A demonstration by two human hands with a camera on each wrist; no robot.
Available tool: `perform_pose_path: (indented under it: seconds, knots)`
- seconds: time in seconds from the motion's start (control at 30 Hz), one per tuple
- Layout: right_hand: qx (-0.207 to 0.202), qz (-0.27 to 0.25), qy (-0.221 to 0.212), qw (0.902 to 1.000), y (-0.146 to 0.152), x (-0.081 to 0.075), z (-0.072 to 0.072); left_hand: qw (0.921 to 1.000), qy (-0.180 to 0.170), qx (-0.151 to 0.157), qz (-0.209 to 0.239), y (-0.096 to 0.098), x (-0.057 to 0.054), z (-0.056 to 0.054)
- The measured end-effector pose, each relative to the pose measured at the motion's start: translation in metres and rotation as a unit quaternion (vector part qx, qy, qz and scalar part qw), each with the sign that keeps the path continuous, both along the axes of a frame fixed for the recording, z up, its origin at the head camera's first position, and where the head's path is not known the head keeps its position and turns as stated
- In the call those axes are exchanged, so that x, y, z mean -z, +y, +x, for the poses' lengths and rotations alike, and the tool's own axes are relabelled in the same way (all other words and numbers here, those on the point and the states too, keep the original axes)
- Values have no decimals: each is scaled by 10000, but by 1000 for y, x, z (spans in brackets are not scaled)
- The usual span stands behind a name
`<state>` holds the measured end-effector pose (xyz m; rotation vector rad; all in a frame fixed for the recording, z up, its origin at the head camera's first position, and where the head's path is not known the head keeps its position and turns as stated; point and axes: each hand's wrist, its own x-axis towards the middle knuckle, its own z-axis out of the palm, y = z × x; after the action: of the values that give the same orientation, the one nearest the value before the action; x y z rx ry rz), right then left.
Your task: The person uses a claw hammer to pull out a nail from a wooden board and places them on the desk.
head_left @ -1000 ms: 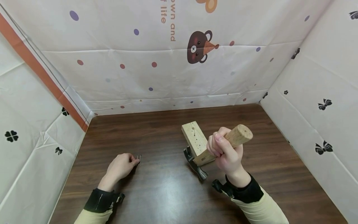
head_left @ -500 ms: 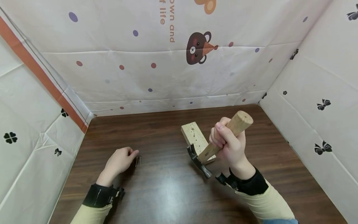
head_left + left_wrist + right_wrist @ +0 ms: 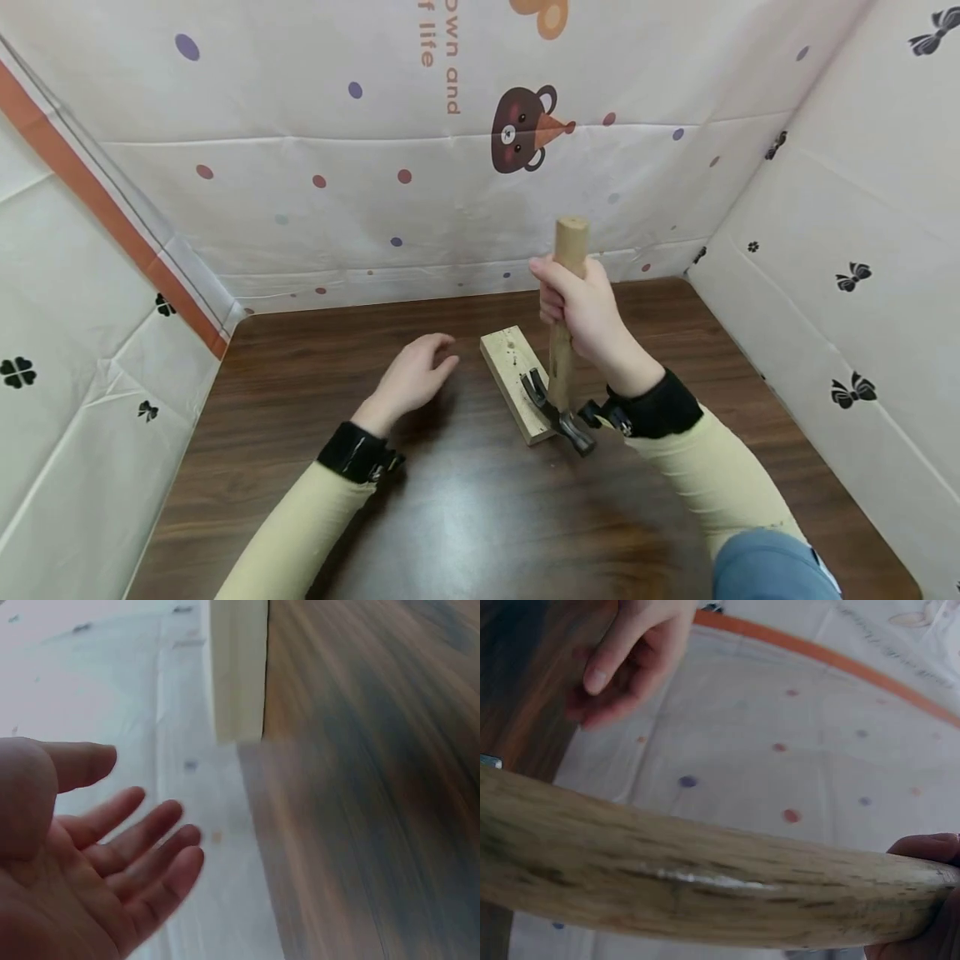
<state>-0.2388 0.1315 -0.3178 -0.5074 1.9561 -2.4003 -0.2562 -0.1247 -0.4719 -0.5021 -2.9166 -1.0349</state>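
Note:
My right hand (image 3: 577, 304) grips the wooden handle of a claw hammer (image 3: 572, 242), which stands nearly upright. The hammer's dark head is over the near end of a pale wood block (image 3: 517, 367); whether it touches the block I cannot tell. Small dark marks dot the block's top. Left of the block, my left hand (image 3: 412, 375) is held with its fingers loosely bent and nothing in them. In the left wrist view, the palm and fingertips are bare, with the block's side above them. The handle fills much of the right wrist view.
The dark brown wooden tabletop (image 3: 300, 358) lies under both hands. Patterned white sheets (image 3: 330, 208) rise behind it and on both sides. A blue patch of cloth (image 3: 772, 567) shows beside the right forearm.
My left hand has moved right and away from where two nails lay; that spot is now hidden by the wrist. My right hand has swung the hammer more upright, its head shifting slightly right.

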Motion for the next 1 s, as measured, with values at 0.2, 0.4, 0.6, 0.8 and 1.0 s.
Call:
perform_pose_path:
  seconds: [0.2,0.4,0.6,0.8,1.0]
  knots:
    - [-120,575,-465,9972,-11,7,-42,9995,-69,304,-55,49,10,-38]
    - [-163,673,-774,9946,-18,13,-69,9984,-528,151,110,71,27,-64]
    - [-28,783,-1099,9908,-31,12,-88,9959,-861,19,294,77,35,-74]
    - [15,1106,-1243,9861,-43,13,-101,9945,-959,181,381,83,34,-76]
    - [-105,1176,-1361,9836,-53,17,-110,9905,-1233,394,471,86,37,-81]
